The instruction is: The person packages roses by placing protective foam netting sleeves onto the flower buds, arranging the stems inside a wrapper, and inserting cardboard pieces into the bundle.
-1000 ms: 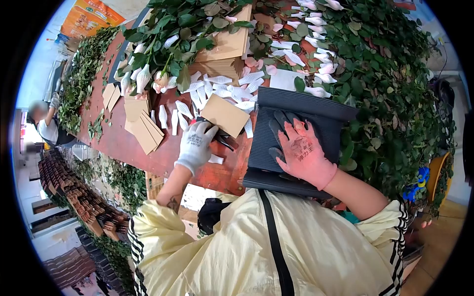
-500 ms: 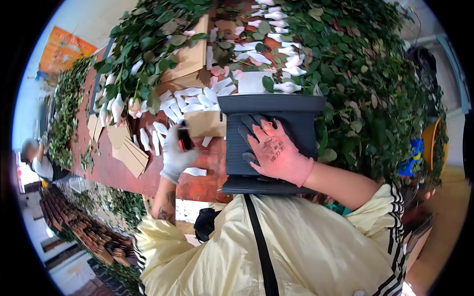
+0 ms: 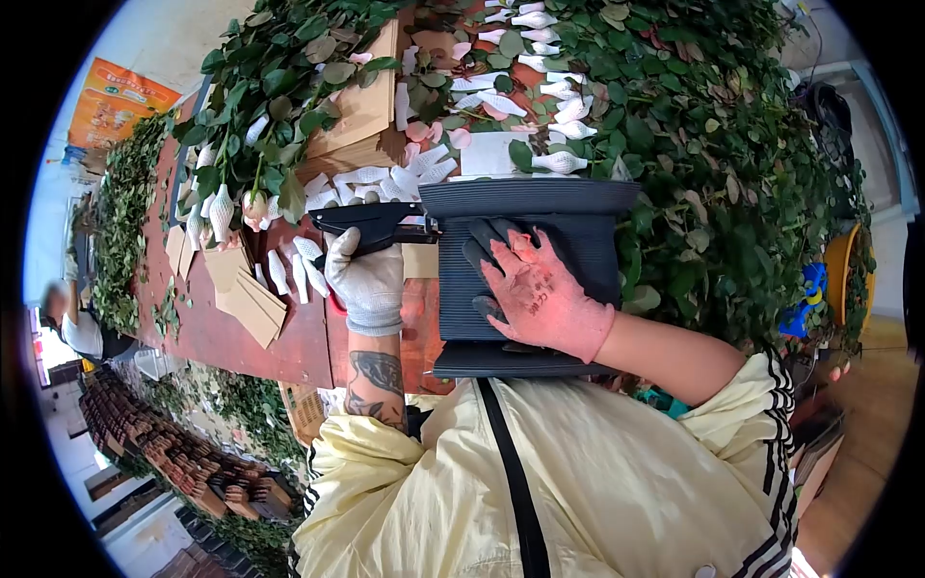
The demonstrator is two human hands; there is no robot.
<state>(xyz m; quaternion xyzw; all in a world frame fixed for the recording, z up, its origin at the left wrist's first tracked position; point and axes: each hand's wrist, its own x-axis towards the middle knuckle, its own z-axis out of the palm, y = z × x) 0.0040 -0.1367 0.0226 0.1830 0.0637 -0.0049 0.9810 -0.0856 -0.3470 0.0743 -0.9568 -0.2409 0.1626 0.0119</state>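
Appearing at the far left, a person in a white top is seen near an orange poster. Brown stacked pieces are noted lower down. On the red surface, loose cardboard pieces are fanned out, with white net sleeves scattered just beside them; leafy stems are heaped behind.

The left hand, gloved in white, is closed around a black stapler, which is held above the surface with its nose pointed right, at the left edge of a black ribbed sheet. Whether the sheet is touched by the nose cannot be told. A tan cardboard piece is partly seen below the nose.

The right hand, gloved in pink with dark fingers, is laid open and flat on the ribbed sheet, fingers spread. Beyond the sheet, sleeved buds are lined up in a column. Further right, dense foliage is piled, then a blue object and a yellow container are observed.
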